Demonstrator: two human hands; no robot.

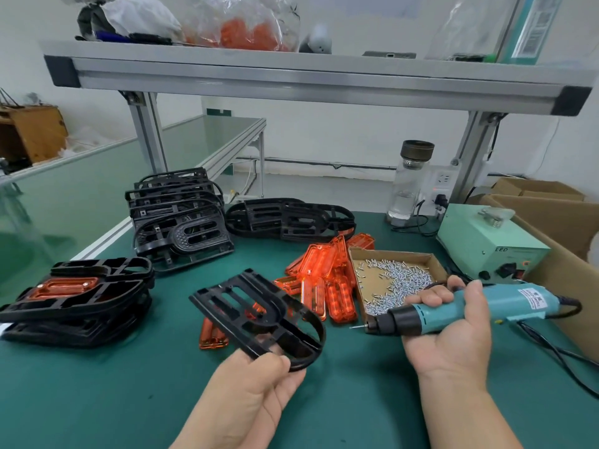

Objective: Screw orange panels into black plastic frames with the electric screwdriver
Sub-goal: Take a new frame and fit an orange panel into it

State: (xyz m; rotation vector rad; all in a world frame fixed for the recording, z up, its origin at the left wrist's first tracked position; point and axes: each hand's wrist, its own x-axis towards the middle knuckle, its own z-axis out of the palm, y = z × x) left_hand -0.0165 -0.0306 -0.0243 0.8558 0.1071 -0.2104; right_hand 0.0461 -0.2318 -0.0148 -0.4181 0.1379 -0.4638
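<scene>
Black frame (274,307) sat tilted above the mat (97,400), pinched at its near end by my left hand (249,393); my right hand (453,335) gripped the electric screwdriver (518,299).

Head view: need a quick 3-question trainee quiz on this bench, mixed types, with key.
1. Multiple choice: what does the right hand grip? A) electric screwdriver B) hammer C) glue gun
2. True or false: the screwdriver's bit touches the black frame that the left hand holds.
3. Fill in: the loose screws lie in a ___ tray.
Key: 1 A; 2 false, bit and frame are apart; 3 cardboard.
</scene>
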